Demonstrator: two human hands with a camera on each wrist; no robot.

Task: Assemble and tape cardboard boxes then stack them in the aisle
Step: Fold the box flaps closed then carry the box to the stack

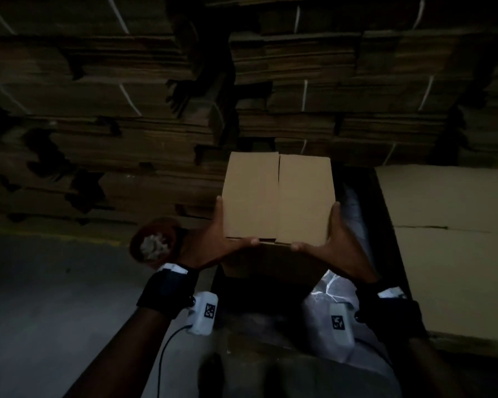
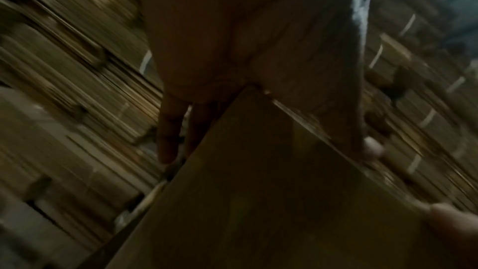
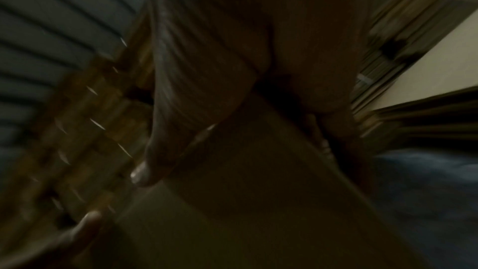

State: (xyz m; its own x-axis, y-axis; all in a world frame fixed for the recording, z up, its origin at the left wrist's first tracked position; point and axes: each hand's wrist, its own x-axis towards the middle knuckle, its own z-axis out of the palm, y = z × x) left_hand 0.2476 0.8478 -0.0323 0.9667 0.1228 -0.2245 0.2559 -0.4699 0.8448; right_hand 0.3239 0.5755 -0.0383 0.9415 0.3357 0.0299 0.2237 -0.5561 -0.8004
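Note:
I hold a small brown cardboard box [image 1: 278, 196] in front of me with both hands; its top flaps are closed, with a bare seam down the middle. My left hand [image 1: 213, 234] grips the near left corner, thumb on the near edge and fingers up the left side. My right hand [image 1: 339, 234] grips the near right corner the same way. In the blurred left wrist view, the left hand [image 2: 232, 48] clasps a corner of the box [image 2: 258, 191]. The dark right wrist view shows the right hand [image 3: 220, 69] on the box [image 3: 245, 201].
Tall stacks of flattened cardboard [image 1: 127, 110] bound with white straps fill the background. Large flat cardboard sheets [image 1: 449, 239] lie at the right. A brown tape roll [image 1: 153, 245] sits by my left wrist. Grey floor [image 1: 41, 297] lies at the lower left.

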